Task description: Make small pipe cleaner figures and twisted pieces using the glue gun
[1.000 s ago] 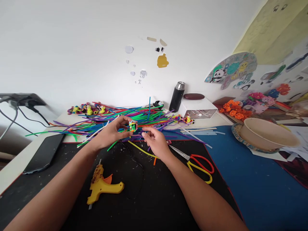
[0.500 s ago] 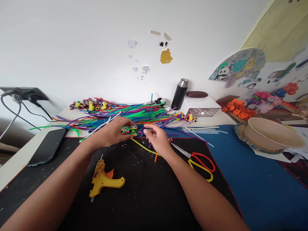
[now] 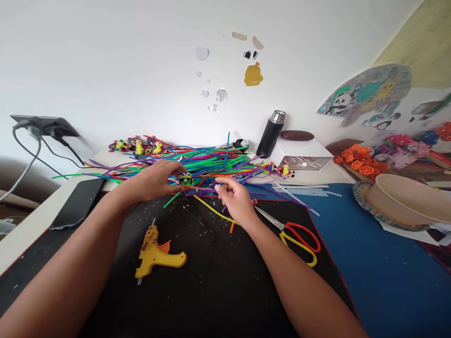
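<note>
Small multicoloured figure: located above the near edge of the pipe-cleaner pile, pinched between thumb and fingers of the left hand. Right hand: beside the figure, fingers curled, thumb near the index finger—contact between tips, or a held item, cannot be determined. White box: contains thin sticks, visible through the front; brown oval case on top. Beige bowl: at right, interior contents indistinct.

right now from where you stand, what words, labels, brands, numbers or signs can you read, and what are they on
No text can be read.
Yellow wall sticker: pale mark, too small to read.
Thermos flask, hot glue gun, scissors: no lettering discernible.
Small colourful item in the left hand: none discernible.
</note>
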Motion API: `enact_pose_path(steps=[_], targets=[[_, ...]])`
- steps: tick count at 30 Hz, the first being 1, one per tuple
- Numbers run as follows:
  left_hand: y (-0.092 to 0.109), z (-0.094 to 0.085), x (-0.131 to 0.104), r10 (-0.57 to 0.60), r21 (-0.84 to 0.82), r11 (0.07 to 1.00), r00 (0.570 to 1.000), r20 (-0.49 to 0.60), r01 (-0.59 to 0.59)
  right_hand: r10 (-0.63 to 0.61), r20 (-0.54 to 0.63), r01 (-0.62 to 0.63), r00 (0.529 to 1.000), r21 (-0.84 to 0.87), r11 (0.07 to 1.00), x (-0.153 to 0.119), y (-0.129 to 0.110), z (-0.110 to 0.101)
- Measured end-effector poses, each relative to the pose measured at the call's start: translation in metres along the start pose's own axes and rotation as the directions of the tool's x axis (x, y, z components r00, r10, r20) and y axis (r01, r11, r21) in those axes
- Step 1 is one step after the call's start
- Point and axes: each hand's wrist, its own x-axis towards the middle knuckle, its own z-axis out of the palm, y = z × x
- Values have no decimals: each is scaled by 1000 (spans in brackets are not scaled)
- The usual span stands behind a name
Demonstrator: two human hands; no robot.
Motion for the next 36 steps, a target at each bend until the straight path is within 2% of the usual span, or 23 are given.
enact_pose_path(steps=[5,7,10,13,16,19,20,23,27,30,36], targets=[[8,2,1,19,-44,999,1000,-21,-19,-15,-27,14,1000,-22,1000,1,1,1],[14,3,1,-4,-91,996,996,-90,-4,-55,-66,52,996,-55,997,1,-1,0],[20,-2,4,-100,-191,980,971,-218,58,-149,-106,132,983,-152,980,-2,-8,2],[28,-11,20,-158,-232,968,948,-276,93,-206,-35,190,978,-263,946,-11,-16,9],[47,-13,49,-30,-144,990,977,-212,-1,-244,151,285,958,-399,871,-22,-22,20],[77,-1,83,130,-21,991,989,-71,-132,-230,460,465,858,-502,729,-29,-27,29],[88,5,93,175,-4,985,984,-21,-175,-204,518,496,831,-520,695,-30,-28,31],[119,27,119,279,39,958,954,107,-285,-151,560,506,815,-560,657,-31,-33,33],[150,48,141,338,64,930,910,240,-362,-116,568,508,815,-603,616,-32,-37,35],[161,57,152,372,71,912,886,277,-405,-123,592,534,796,-592,603,-33,-39,36],[170,67,166,416,59,894,871,262,-444,-95,652,550,753,-543,634,-33,-41,34]])
